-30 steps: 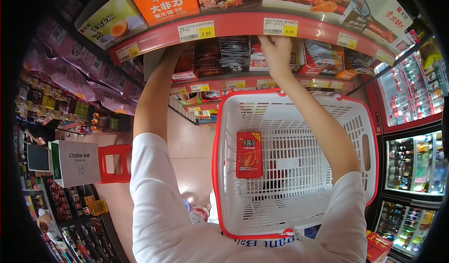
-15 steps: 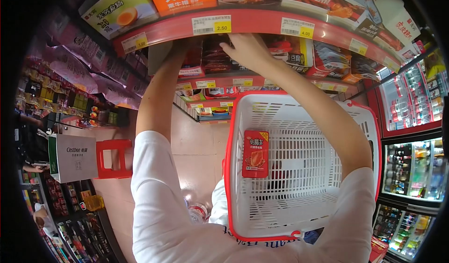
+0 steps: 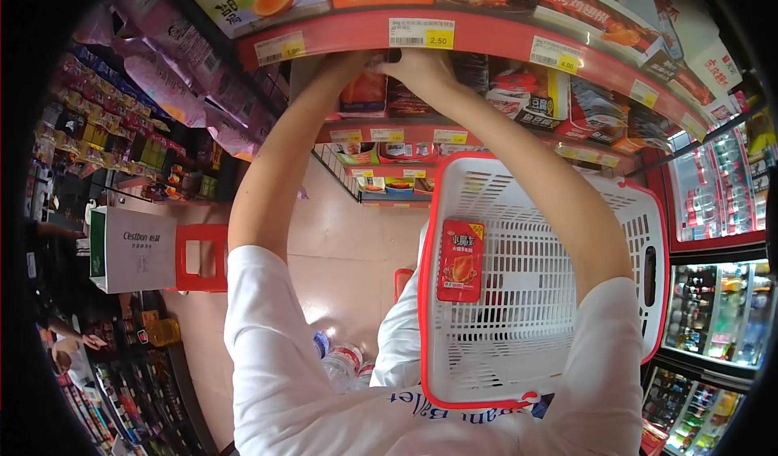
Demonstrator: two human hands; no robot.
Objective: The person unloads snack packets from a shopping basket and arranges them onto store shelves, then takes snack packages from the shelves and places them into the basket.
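Both my hands reach into the shelf under the red price-tag edge (image 3: 478,36). My left hand (image 3: 353,64) is mostly in shadow above a red snack packet (image 3: 363,91), its fingers largely hidden. My right hand (image 3: 418,65) is close beside it, thumb bent in toward the left hand and the other fingers tucked under the edge. What lies between its fingers I cannot make out. A white shopping basket (image 3: 559,326) with a red rim hangs by my right arm, and a red snack box (image 3: 460,261) lies inside it.
Boxed snacks (image 3: 519,103) fill the shelf to the right. Pink bags (image 3: 174,91) hang at left. A white Cestbon carton (image 3: 139,249) stands by a red stool (image 3: 203,257). Bottles (image 3: 344,362) are on the floor. Drink fridges (image 3: 717,310) line the right; another person's hand (image 3: 93,341) shows far left.
The view has shifted left, so shelf and basket appear further right. My right hand has come closer to my left hand. The red snack box stays in the basket.
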